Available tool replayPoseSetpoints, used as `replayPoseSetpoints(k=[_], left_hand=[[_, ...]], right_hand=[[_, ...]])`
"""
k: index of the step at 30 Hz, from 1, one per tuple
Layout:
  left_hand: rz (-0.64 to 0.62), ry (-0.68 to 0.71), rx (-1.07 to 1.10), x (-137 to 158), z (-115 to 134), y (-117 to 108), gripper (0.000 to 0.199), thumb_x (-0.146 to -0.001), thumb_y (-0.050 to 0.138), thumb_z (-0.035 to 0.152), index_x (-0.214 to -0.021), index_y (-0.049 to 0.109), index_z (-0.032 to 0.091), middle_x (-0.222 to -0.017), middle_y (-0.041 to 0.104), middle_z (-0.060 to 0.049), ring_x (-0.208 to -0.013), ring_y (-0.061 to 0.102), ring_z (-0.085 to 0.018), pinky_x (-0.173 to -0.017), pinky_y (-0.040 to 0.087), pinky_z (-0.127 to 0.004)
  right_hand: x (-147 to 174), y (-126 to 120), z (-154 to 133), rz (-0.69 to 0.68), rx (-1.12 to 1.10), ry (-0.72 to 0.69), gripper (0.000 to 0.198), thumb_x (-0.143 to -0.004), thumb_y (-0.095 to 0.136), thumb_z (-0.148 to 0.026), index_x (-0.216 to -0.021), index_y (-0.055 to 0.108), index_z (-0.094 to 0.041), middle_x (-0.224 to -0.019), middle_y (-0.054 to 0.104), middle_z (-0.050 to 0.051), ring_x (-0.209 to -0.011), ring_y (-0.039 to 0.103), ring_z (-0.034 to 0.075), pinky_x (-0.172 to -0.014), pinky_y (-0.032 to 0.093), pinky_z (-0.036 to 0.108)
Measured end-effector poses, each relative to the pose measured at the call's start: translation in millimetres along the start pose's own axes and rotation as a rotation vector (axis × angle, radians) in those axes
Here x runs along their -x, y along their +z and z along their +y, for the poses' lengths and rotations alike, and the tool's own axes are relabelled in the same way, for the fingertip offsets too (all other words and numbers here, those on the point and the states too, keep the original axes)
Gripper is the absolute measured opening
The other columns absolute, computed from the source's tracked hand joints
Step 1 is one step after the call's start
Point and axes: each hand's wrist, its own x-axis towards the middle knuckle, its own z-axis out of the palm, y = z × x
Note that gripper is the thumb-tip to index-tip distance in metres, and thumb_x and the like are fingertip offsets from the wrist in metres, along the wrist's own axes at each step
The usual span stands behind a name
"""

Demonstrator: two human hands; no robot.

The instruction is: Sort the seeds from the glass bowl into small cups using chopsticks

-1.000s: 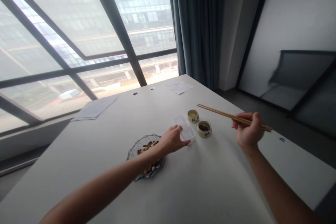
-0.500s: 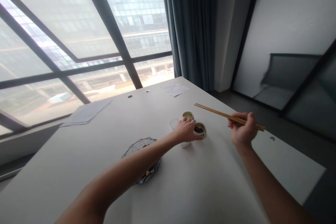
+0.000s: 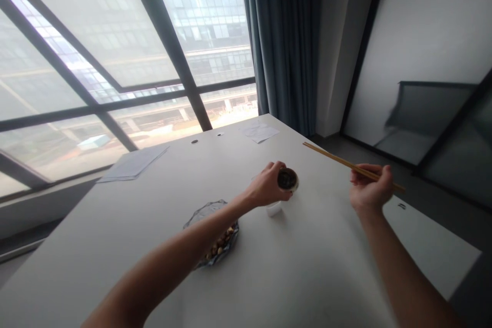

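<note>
My left hand (image 3: 271, 184) is closed around a small round cup (image 3: 288, 179) with dark contents, its mouth tilted toward me. Just below that hand, a small white container (image 3: 274, 209) stands on the table. My right hand (image 3: 372, 187) grips a pair of wooden chopsticks (image 3: 338, 159), tips pointing left and away from me, above the table's right side. Beneath my left forearm sits a clear scalloped plate (image 3: 207, 209) with several brown nut-like pieces (image 3: 219, 246), partly hidden by the arm. The second small cup is hidden behind my left hand.
The white table (image 3: 307, 277) reaches to the window (image 3: 149, 25). Stacked paper sheets (image 3: 132, 163) lie at its far left, and more paper (image 3: 261, 132) lies at the far corner. A dark curtain (image 3: 284, 46) hangs beyond that corner.
My left hand has taken hold of the dark-filled cup and tilted it. My right hand has moved slightly right with the chopsticks. The view has shifted a little.
</note>
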Motion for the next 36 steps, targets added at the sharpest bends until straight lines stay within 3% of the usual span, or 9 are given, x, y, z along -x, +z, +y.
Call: replayPoseSetpoints(k=[2,5,8,10,14,18,22,32,36], left_hand=[[0.072,0.019,0.048,30.2,-11.3,-24.1,0.039,-0.105,0.071,0.034,-0.140,0.061,0.019,-0.139,0.062,-0.012,-0.115,0.068,-0.028,-0.096,0.060,-0.048],[0.142,0.017,0.090,83.3,-36.9,-55.2,0.071,-0.078,0.088,0.023,-0.140,0.054,0.024,-0.138,0.058,-0.009,-0.118,0.065,-0.028,-0.101,0.057,-0.042],[0.149,-0.001,0.118,134.9,-68.8,-73.7,0.074,-0.070,0.084,0.019,-0.136,0.053,0.025,-0.141,0.058,-0.008,-0.122,0.063,-0.029,-0.103,0.054,-0.038],[0.141,-0.046,0.130,163.5,-88.6,-79.5,0.070,-0.072,0.081,0.022,-0.136,0.053,0.026,-0.128,0.066,-0.006,-0.111,0.068,-0.028,-0.095,0.056,-0.037],[0.120,-0.097,0.143,200.7,-112.9,-84.0,0.064,-0.073,0.081,0.027,-0.132,0.056,0.025,-0.121,0.071,-0.005,-0.107,0.069,-0.027,-0.093,0.056,-0.036],[0.094,-0.094,0.154,214.5,-117.6,-86.8,0.066,-0.071,0.081,0.025,-0.132,0.057,0.025,-0.123,0.072,-0.005,-0.108,0.070,-0.027,-0.094,0.056,-0.035],[0.083,-0.081,0.154,216.8,-119.6,-90.1,0.062,-0.071,0.083,0.024,-0.128,0.060,0.025,-0.120,0.072,-0.005,-0.104,0.071,-0.026,-0.091,0.057,-0.034],[0.080,-0.043,0.112,214.8,-135.4,-92.1,0.068,-0.072,0.085,0.019,-0.135,0.060,0.026,-0.124,0.069,-0.006,-0.110,0.070,-0.027,-0.098,0.056,-0.036],[0.076,-0.012,0.109,213.3,-138.0,-91.8,0.068,-0.073,0.084,0.016,-0.136,0.061,0.026,-0.126,0.069,-0.006,-0.112,0.070,-0.027,-0.100,0.056,-0.035]], right_hand=[[-2.4,-0.9,-2.0,0.001,-0.021,0.027,0.058,-0.096,0.047,-0.061,-0.060,0.067,-0.019,-0.045,0.057,0.001,-0.036,0.051,0.012,-0.039,0.040,0.025],[9.9,3.3,-5.1,-0.081,-0.077,0.100,0.055,-0.096,0.051,-0.055,-0.059,0.068,-0.019,-0.050,0.060,0.001,-0.038,0.052,0.012,-0.038,0.040,0.025],[47.3,15.5,-9.1,-0.326,-0.157,0.237,0.048,-0.091,0.067,-0.056,-0.062,0.074,-0.019,-0.057,0.065,0.002,-0.041,0.056,0.012,-0.039,0.043,0.024],[82.9,27.6,-11.9,-0.511,-0.161,0.305,0.046,-0.092,0.071,-0.056,-0.066,0.077,-0.019,-0.062,0.068,0.003,-0.043,0.059,0.012,-0.041,0.046,0.025],[155.7,58.1,-12.9,-0.843,-0.102,0.266,0.047,-0.106,0.058,-0.049,-0.078,0.081,-0.018,-0.068,0.072,0.005,-0.048,0.065,0.016,-0.042,0.048,0.027],[207.2,89.2,-6.0,-1.048,-0.040,0.171,0.045,-0.112,0.049,-0.039,-0.088,0.081,-0.018,-0.072,0.073,0.006,-0.054,0.068,0.015,-0.049,0.051,0.027],[234.3,109.2,-4.1,-1.228,0.029,0.121,0.039,-0.113,0.049,-0.036,-0.093,0.078,-0.018,-0.080,0.073,0.006,-0.063,0.071,0.016,-0.060,0.057,0.029],[237.6,132.2,-33.2,-1.425,0.194,-0.029,0.032,-0.110,0.055,-0.030,-0.089,0.075,-0.017,-0.090,0.073,0.009,-0.081,0.068,0.019,-0.075,0.053,0.032],[239.9,137.7,-37.8,-1.436,0.199,0.015,0.035,-0.111,0.052,-0.035,-0.093,0.076,-0.017,-0.086,0.073,0.008,-0.078,0.067,0.020,-0.072,0.050,0.032]])
